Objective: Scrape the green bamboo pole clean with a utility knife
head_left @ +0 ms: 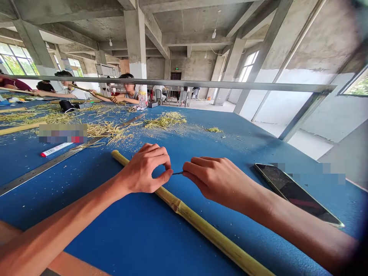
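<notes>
Between my two hands runs a short, thin dark strip (178,173), too small to name for certain. My left hand (148,168) pinches one end of it between thumb and forefinger. The other end disappears into the curled fingers of my right hand (214,176). Under and behind my left hand a yellow-green bamboo pole (201,226) lies slantwise on the blue table (123,237), a node showing near its middle. Both hands are above the pole, and part of it is hidden by my left hand.
A phone (293,191) lies beside my right forearm. To the left are a long metal ruler (54,163), a white marker (57,148) with a red end and heaps of shavings (165,120). A metal bar (201,83) crosses beyond the table. Several people sit across, one holding a pole.
</notes>
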`<state>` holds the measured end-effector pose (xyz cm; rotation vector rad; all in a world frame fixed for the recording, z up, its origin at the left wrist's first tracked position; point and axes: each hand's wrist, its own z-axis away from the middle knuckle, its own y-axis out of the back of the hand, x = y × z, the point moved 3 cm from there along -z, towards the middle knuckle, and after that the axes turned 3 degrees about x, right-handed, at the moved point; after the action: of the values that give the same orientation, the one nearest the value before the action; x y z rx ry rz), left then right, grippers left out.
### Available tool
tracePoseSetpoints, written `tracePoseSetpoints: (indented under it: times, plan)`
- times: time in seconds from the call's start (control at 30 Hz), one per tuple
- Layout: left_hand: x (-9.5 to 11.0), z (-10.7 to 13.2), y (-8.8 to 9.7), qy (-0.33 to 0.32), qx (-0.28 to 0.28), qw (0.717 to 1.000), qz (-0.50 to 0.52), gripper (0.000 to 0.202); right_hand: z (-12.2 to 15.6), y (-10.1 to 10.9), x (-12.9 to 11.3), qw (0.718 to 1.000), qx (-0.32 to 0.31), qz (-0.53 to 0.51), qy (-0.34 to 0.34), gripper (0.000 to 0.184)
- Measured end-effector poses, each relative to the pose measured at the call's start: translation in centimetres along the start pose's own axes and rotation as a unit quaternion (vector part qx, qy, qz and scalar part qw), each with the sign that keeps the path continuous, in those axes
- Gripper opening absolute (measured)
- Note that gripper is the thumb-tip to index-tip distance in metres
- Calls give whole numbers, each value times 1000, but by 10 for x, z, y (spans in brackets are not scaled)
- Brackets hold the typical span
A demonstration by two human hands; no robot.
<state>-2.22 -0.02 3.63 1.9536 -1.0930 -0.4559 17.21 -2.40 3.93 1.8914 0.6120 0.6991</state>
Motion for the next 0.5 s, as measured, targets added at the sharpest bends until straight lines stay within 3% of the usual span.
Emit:
tracePoseSetpoints:
  times: [0.2, 0.5]
  plan:
    - [2, 0, -4, 10, 2, 1000, -16, 13, 0, -4, 0, 999, 7, 15, -50, 22]
    - [-3, -1, -15, 70, 49, 995, -53, 17, 0, -12, 0, 991, 15, 31, -125, 14]
